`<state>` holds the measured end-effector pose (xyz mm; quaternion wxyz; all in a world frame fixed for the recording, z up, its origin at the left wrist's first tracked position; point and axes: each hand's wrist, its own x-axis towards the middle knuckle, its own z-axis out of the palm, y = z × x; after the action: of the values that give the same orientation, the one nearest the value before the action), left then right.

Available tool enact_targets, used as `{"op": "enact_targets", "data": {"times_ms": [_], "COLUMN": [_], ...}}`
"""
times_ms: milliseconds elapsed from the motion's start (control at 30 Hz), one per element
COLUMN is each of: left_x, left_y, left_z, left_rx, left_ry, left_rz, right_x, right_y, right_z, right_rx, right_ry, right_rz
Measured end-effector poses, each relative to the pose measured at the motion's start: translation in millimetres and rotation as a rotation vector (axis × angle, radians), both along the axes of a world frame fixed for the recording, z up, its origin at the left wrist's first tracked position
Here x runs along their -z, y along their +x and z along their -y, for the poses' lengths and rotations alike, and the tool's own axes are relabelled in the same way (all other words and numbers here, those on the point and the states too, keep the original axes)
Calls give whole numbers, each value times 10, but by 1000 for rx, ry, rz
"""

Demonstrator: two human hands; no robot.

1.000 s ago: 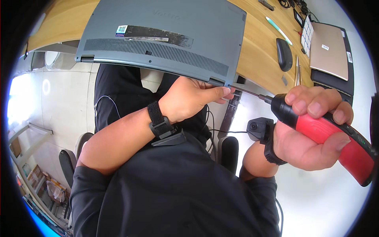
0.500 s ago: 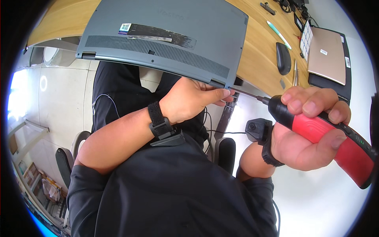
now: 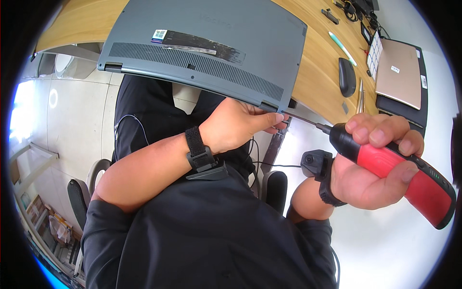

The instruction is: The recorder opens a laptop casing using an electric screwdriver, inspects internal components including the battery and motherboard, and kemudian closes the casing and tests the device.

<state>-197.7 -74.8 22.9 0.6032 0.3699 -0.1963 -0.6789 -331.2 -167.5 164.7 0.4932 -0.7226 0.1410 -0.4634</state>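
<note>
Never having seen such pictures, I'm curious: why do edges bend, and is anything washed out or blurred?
Head view: the fisheye lens bows the edge of the wooden desk; head view: glare at far left and the pale surface at lower right look washed out; head view: the gray laptop and red screwdriver look fairly sharp.

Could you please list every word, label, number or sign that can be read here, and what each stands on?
Grey laptop, underside: a faint word, which I won't quote.
Same laptop, small sticker: a window-shaped sign; its print is too small to read.
Same laptop, dark label: worn, unreadable.
Gold laptop, white sticker: too small to read.
Black flat thing under it, second white sticker: too small to read.
</note>
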Motion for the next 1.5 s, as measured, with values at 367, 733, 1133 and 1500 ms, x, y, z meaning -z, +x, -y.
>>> {"op": "enact_targets", "data": {"times_ms": [367,733,1133,1500], "left_x": [-22,8,-24,-31], "left_y": [12,-7,0,-5], "left_z": [0,-6,0,8], "left_rx": [6,-2,2,7], "left_ry": [12,0,28,41], "left_rz": [-13,-6,-10,14], "right_x": [13,58,57,39], "right_y": [22,-33,-25,52], "right_z": [-15,58,49,10], "right_rx": [3,-53,-28,63], "right_ry": [-20,-10,7,37], "right_rz": [-5,41,43,4]}}
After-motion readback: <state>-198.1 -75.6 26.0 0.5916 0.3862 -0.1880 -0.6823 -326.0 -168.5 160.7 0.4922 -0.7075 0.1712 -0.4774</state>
